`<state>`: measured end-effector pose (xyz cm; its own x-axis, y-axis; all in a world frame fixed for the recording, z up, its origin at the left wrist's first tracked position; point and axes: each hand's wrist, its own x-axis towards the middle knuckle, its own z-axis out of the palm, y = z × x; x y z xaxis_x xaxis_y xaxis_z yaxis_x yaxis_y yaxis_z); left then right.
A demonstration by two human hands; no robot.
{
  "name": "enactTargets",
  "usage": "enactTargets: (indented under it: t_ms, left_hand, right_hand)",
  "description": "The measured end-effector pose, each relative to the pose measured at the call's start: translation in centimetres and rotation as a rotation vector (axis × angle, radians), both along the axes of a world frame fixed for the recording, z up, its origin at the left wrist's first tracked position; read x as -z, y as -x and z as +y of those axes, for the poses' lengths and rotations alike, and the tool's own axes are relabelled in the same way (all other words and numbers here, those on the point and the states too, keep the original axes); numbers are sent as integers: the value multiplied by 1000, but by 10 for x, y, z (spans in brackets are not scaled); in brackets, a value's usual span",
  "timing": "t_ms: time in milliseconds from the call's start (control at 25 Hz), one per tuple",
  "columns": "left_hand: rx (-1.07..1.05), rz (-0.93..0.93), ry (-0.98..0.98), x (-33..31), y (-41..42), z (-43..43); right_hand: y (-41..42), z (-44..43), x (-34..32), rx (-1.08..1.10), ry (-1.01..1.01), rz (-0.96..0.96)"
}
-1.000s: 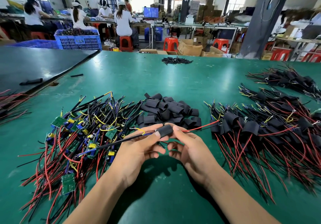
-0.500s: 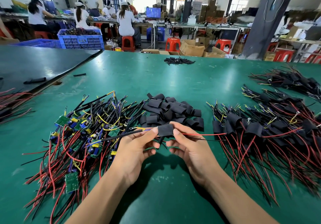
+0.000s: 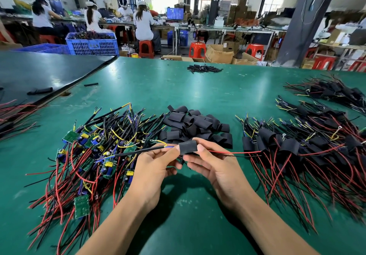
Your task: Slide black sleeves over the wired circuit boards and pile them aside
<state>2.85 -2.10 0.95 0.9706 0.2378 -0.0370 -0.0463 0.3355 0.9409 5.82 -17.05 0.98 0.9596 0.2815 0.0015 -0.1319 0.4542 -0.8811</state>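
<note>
A black sleeve (image 3: pixel 187 147) covers a wired circuit board held between both hands above the green table (image 3: pixel 178 88). My left hand (image 3: pixel 152 165) pinches the sleeve's left end, where the black cable comes out. My right hand (image 3: pixel 213 165) pinches its right end, from which red and black wires run right. A pile of bare green boards with wires (image 3: pixel 89 151) lies to the left. Loose black sleeves (image 3: pixel 194 126) are heaped just behind the hands. Sleeved boards (image 3: pixel 309 146) are piled on the right.
More sleeved bundles (image 3: pixel 332 92) lie at the far right, and a small heap of black tubes (image 3: pixel 204 68) near the far edge. A dark mat (image 3: pixel 39 72) covers the back left. Red wires (image 3: pixel 13 114) lie at the left edge. People work at benches beyond.
The sleeve has slid further along over the board between my fingers, and the red and black wires now stretch out straighter to the right. Both hands stay in nearly the same place.
</note>
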Motion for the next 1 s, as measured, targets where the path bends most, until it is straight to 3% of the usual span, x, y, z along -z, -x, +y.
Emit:
enactTargets:
  t_ms: [280,520,720,840,1000]
  left_hand:
    - [18,-23,-86,-3,1,3]
    - [84,49,34,-4,-1,4]
    - [59,73,20,-4,-2,5]
    - [76,56,-14,-5,1,3]
    - [24,98,-184,0,-1,1]
  right_hand:
    - [4,1,-4,-79,80,119]
    - [6,2,-5,-126,41,191]
    - [10,3,-7,-277,148,231]
    - [9,4,-13,-174,-27,254]
    - [-8,-15,-19,177,-382,309]
